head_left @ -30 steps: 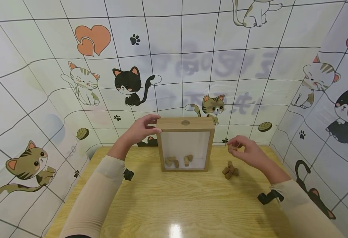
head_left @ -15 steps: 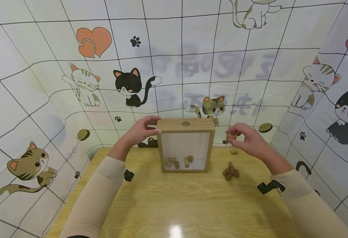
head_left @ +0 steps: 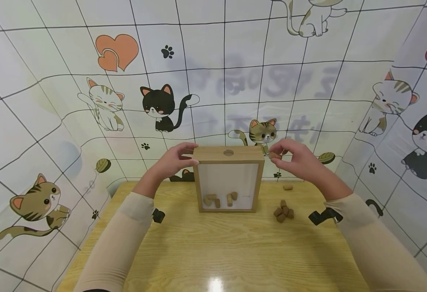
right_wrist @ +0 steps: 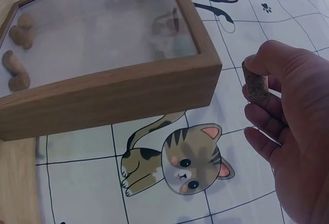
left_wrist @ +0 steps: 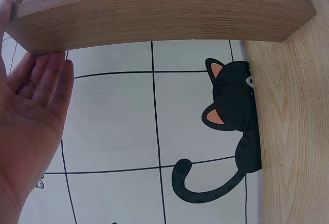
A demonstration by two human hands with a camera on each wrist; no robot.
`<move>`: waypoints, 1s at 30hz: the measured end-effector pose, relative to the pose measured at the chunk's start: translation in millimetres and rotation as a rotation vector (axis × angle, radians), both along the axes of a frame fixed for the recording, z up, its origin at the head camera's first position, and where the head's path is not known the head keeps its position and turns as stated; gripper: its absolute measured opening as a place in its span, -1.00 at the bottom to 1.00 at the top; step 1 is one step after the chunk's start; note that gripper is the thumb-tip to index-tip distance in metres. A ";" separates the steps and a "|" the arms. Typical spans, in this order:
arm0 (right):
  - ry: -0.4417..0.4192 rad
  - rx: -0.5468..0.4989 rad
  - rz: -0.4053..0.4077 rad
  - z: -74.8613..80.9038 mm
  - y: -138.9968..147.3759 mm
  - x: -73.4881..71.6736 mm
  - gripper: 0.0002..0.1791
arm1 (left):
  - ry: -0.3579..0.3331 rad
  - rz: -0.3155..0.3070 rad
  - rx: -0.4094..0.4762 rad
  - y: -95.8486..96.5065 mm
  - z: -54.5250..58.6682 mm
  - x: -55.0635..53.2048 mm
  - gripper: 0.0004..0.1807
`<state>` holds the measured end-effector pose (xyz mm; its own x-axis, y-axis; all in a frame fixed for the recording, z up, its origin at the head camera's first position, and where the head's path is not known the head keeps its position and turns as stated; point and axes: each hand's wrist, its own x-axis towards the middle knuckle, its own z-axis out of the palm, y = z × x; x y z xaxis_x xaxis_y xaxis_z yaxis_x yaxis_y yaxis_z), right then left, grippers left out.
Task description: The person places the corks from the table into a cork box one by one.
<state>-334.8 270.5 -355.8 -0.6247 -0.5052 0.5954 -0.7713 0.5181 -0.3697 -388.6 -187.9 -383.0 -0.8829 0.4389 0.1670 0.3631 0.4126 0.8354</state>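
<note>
An upright wooden box frame with a clear front stands on the table, a round hole in its top. Several corks lie at the bottom inside it. My left hand grips the box's upper left corner, thumb at the front and fingers behind, as the left wrist view also shows. Just right of the box's top, my right hand pinches a cork between thumb and fingers. That cork is apart from the box.
A small pile of corks lies on the wooden table, right of the box. Behind it sits a single cork on its side. A cat-patterned wall sheet rises directly behind the table and along both sides.
My right hand has risen and moved left toward the box's top with a cork. A single cork now lies on the table beneath where that hand was. The left hand stays on the box.
</note>
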 end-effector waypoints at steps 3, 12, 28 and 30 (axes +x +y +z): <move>0.006 0.018 0.013 6.2 -6.2 -5.0 -0.72 | -0.001 -0.002 0.009 0.1 0.0 -0.4 -0.27; -0.055 0.036 0.009 19.5 -27.6 -15.7 -0.76 | -0.007 -0.006 0.001 -1.3 -1.0 -2.1 -0.24; -0.305 -0.077 -0.011 27.6 -57.0 -24.2 -0.73 | -0.009 -0.004 0.011 -1.8 -1.5 -1.9 -0.23; -0.315 -0.098 -0.011 27.6 -60.9 -26.3 -0.72 | -0.008 -0.003 0.010 -1.7 -2.4 -2.7 -0.24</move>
<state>-361.1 209.6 -328.2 -0.7910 -0.4469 0.4178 -0.6057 0.4759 -0.6377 -391.2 -189.6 -385.3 -0.8827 0.4402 0.1643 0.3578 0.4031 0.8423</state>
